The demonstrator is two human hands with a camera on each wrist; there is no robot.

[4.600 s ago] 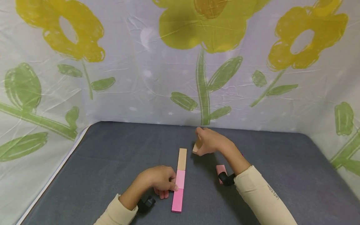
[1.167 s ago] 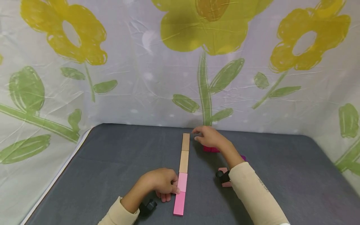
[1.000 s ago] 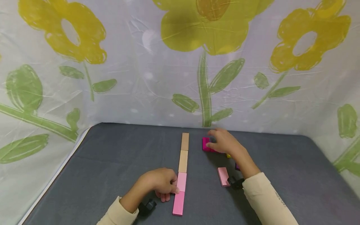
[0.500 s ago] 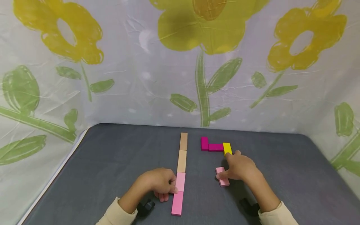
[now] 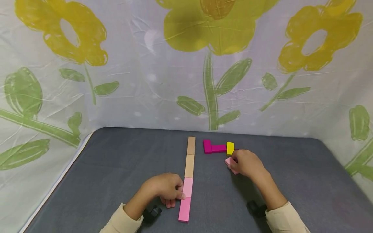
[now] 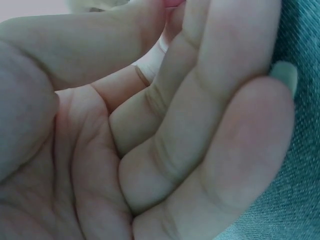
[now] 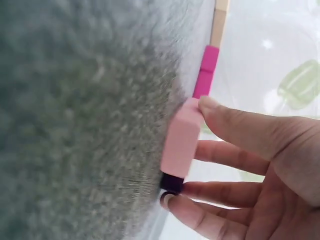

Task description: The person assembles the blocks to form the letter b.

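grey cloth, pale pink block

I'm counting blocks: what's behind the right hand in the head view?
Past the right hand shows a yellow block, with a sliver of dark purple block beside it. The hand covers the rest of it; anything else there can't be seen.

Dark grey cloth-covered table, pale backdrop, yellow flowers, green leaves
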